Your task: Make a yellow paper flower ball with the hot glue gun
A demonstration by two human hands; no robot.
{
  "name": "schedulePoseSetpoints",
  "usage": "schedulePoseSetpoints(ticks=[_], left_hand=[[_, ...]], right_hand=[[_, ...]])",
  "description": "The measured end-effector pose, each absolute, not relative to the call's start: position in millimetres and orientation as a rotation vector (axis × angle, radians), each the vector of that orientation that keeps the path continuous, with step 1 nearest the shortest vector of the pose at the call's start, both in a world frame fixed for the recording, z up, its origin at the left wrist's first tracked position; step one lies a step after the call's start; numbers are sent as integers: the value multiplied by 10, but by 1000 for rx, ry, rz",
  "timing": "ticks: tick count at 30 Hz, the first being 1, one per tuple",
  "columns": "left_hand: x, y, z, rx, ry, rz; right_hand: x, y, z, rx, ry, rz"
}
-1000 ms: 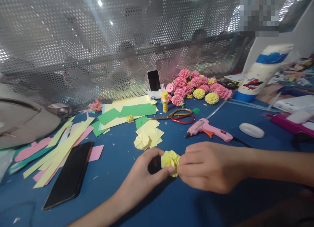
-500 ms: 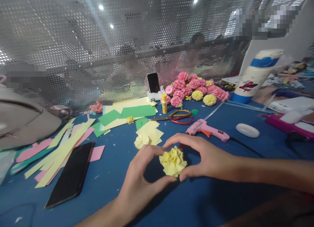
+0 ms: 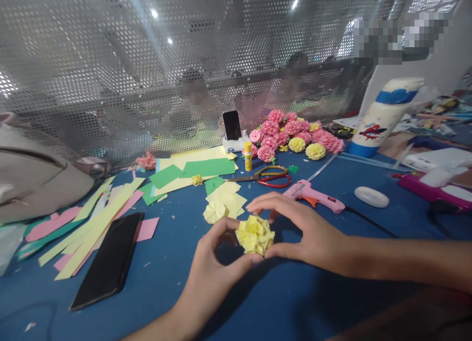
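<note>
A yellow folded-paper flower is held between my two hands above the blue table. My left hand curves round its left side, thumb at the lower edge and forefinger at the upper left. From the right, my right hand grips it, thumb low and fingers arched over the far side. Just beyond lie pale yellow paper pieces and a flat yellow paper rosette. The pink glue gun rests behind my right hand. The fingertips behind the flower are partly hidden.
Scissors, a glue stick and green paper lie farther back. Pink and yellow paper flowers are heaped near the mesh wall. A phone and paper strips lie left; a bottle stands right.
The yellow flower has shifted slightly left and up and has been turned, its folds now facing differently. Both hands have moved with it, the right fingers lifting a little.
</note>
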State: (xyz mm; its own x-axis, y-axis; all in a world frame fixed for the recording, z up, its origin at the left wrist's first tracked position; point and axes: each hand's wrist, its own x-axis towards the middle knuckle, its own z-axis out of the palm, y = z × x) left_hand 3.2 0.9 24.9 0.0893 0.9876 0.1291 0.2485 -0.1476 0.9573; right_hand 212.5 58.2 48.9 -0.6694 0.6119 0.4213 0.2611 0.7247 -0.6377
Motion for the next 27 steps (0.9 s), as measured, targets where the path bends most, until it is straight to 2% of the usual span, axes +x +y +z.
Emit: schedulePoseSetpoints(ticks=[3, 6, 12, 21, 27], left_hand=[[55, 5, 246, 1355, 1157, 1143], [70, -9, 226, 1249, 1029, 1159], [78, -41, 273, 1104, 892, 1139], [71, -48, 224, 1060, 971, 1092], [60, -26, 162, 1072, 1041, 1097]], right_hand=[[2135, 582, 504, -430, -2325, 212], [2135, 583, 558, -285, -2349, -33], [2166, 592, 646, -221, -2323, -47], [2159, 639, 647, -154, -2370, -81], [2112, 635, 686, -104, -2405, -219]])
